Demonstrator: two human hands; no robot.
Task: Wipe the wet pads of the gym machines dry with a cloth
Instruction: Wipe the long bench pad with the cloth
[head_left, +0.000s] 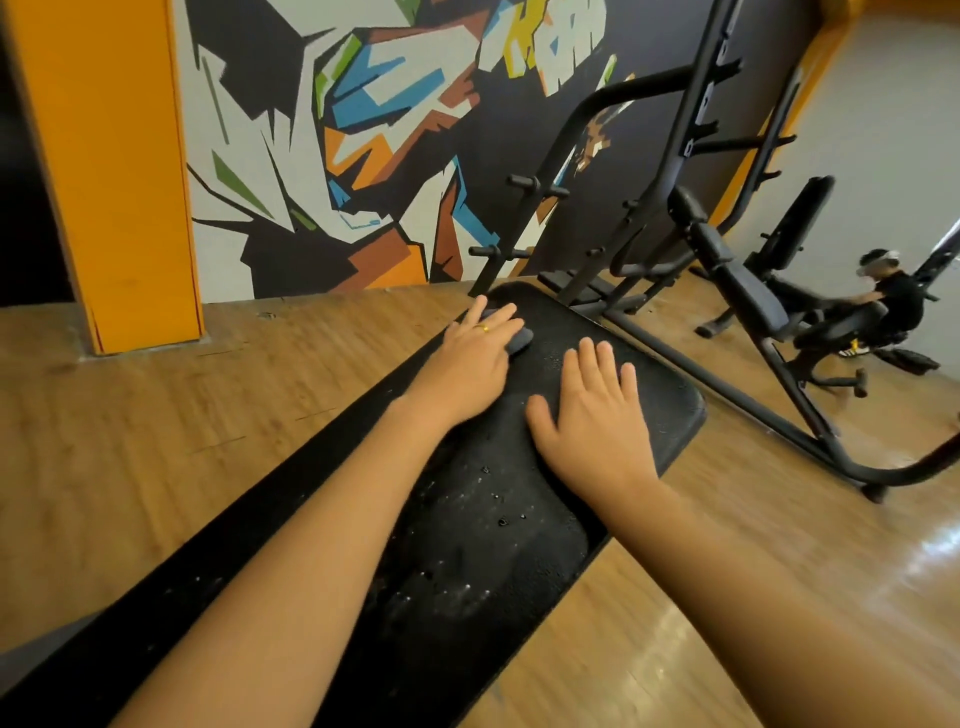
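Note:
A long black bench pad (660, 400) runs from the lower left to the middle of the view, with water drops on its near half. My left hand (475, 358) lies with straight fingers on a small dark grey cloth (519, 339) near the pad's far left edge, pressing it down. Most of the cloth is hidden under the fingers. My right hand (592, 410) rests flat on the pad's far right part, fingers spread and holding nothing.
A black metal rack with pegs (660, 208) stands just beyond the pad. An incline bench (748, 296) is at right, with a person (893, 301) crouched behind it. An orange pillar (109, 171) rises at left. Wooden floor surrounds the bench.

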